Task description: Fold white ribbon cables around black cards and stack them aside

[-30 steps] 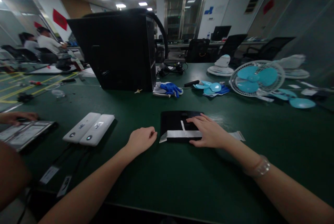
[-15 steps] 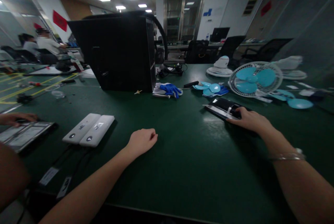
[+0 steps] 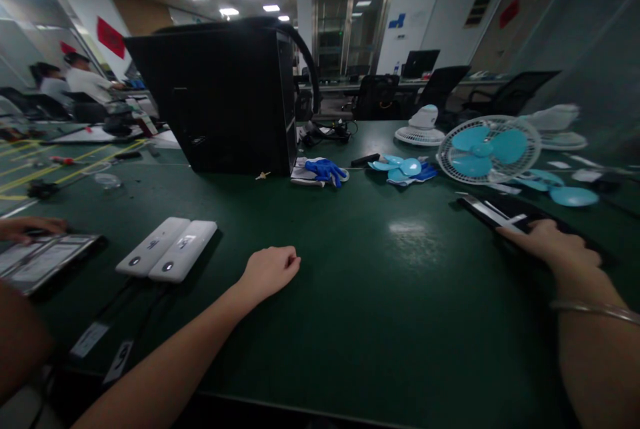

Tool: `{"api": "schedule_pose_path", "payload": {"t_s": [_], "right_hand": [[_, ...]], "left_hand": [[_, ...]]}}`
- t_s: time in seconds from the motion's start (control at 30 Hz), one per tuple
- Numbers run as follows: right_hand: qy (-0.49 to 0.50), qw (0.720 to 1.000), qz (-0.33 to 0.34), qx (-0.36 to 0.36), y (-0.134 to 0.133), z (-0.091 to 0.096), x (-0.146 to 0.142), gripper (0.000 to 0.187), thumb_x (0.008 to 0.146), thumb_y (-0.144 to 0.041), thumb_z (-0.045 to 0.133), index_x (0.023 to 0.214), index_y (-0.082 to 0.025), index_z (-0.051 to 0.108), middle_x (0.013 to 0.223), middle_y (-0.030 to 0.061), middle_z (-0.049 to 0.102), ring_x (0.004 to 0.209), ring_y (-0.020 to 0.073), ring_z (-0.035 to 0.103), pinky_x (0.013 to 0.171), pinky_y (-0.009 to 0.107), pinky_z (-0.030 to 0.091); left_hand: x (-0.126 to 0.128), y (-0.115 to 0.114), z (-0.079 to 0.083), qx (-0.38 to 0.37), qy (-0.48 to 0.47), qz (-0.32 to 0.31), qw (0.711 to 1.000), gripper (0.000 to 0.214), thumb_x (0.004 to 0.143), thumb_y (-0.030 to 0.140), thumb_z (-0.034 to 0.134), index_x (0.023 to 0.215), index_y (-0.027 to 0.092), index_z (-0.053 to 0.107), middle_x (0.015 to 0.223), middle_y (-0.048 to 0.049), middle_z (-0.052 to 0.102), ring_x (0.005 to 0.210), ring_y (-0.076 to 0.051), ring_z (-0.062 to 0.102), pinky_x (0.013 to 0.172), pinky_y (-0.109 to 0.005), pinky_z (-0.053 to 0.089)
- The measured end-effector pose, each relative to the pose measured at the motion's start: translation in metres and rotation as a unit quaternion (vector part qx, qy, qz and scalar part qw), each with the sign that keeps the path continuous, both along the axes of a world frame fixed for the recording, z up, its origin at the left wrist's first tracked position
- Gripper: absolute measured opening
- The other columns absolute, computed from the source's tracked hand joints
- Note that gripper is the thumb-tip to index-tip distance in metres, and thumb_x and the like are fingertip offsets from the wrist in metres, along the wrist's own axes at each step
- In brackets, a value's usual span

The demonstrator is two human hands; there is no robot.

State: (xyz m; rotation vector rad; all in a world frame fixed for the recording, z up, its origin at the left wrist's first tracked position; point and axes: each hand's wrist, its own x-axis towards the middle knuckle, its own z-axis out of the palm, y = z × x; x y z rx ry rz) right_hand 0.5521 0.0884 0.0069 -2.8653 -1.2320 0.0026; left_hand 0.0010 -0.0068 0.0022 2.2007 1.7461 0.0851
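Note:
My left hand (image 3: 273, 268) rests on the green table (image 3: 360, 322), curled into a loose fist with nothing showing in it. Off to the right, my right hand (image 3: 553, 242) grips a flat black case (image 3: 510, 206) with pale strips on its near side; the fingers lie partly over it. Left of my left hand, two white power banks (image 3: 167, 249) lie side by side, with black cables running toward the front edge.
A large black computer case (image 3: 225, 102) stands at the back. Blue-and-white gloves (image 3: 323, 171), blue fan blades (image 3: 397, 166) and a fan (image 3: 483, 150) lie along the far right. At far left another person's hand (image 3: 35, 228) touches a flat silver device (image 3: 50, 259).
My right hand has moved right and slightly toward me with the black case, which has shifted along the table. My left hand stays in the same place.

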Motion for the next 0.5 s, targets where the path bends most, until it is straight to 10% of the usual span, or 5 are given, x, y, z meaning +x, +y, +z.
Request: {"api": "schedule_pose_path", "payload": {"t_s": [0.5], "right_hand": [[0.011,0.988,-0.125,0.086,-0.002,-0.014,0.024,0.106,0.068,-0.081,0.036,0.140,-0.003,0.038,0.135,0.0344,0.034,0.126,0.0445,0.027,0.094,0.059,0.027]], "left_hand": [[0.000,0.000,0.001,-0.004,-0.010,0.000,1.000,0.032,0.092,0.043,0.038,0.091,0.023,0.062,0.083,-0.0017,0.066,0.074,-0.016,0.062,0.059,-0.024,0.042]]}}
